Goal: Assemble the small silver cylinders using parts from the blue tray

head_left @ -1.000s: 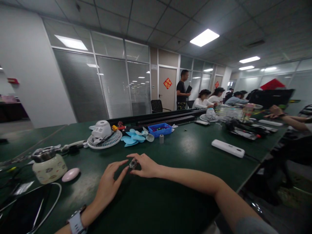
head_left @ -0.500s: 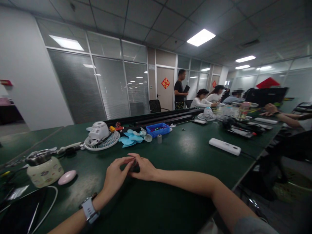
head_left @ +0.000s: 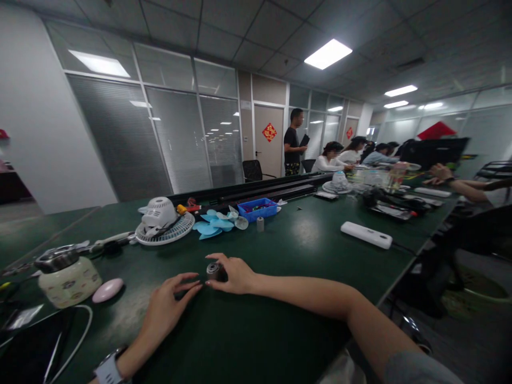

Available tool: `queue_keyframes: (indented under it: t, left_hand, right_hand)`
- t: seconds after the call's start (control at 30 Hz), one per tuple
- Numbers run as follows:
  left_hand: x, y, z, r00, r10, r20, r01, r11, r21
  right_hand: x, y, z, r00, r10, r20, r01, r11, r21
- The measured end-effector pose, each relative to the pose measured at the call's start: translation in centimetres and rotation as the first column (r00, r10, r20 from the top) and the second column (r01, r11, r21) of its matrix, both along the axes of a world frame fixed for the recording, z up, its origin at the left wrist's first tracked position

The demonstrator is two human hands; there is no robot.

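On the green tabletop in front of me stands a short metal cylinder, round on top with a ring in its middle. Thumb and fingers of my right hand curve around its right side and grip it. My left hand, with a watch on the wrist, is just left of the cylinder, apart from it; its thumb and fingers are spread with nothing between them. A second, smaller grey cylinder stands farther back, beside a blue basket of small parts.
Back left lie a white fan head with its grille and pale blue fan blades. A patterned jar, a pink oval object and a dark tablet sit at left. A white power strip lies right. Several people are beyond.
My left hand has come away from the cylinder, down and to the left, and its fingers have parted. The cylinder's top now shows, with my right hand still around it.
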State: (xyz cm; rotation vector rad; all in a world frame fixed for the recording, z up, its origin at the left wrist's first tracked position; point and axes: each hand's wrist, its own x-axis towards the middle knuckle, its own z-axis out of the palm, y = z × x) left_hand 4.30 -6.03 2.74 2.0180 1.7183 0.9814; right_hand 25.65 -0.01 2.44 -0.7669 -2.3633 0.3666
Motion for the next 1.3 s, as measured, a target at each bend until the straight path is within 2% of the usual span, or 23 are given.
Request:
queue_keyframes:
  t: [0.2, 0.37, 0.53, 1.3]
  left_hand:
    - [0.05, 0.41, -0.42, 0.998, -0.050, -0.045, 0.048, 0.998, -0.044]
    - [-0.38, 0.73, -0.96, 0.995, -0.060, -0.074, 0.059, 0.998, -0.017]
    - [-0.27, 0.76, -0.79, 0.993, -0.044, -0.107, 0.047, 0.999, 0.021]
    - [-0.22, 0.83, -0.85, 0.993, -0.044, -0.114, 0.047, 0.999, 0.023]
  right_hand:
    - [0.01, 0.00, -0.16, 0.999, 0.021, 0.032, -0.024, 0.995, 0.095]
    - [0.00, -0.06, -0.19, 0.999, 0.008, 0.038, -0.011, 0.995, 0.101]
    - [0.00, -0.01, -0.32, 0.999, 0.008, 0.041, -0.013, 0.993, 0.117]
    - [-0.06, -0.95, 0.14, 0.993, -0.080, 0.082, 0.069, 0.989, 0.130]
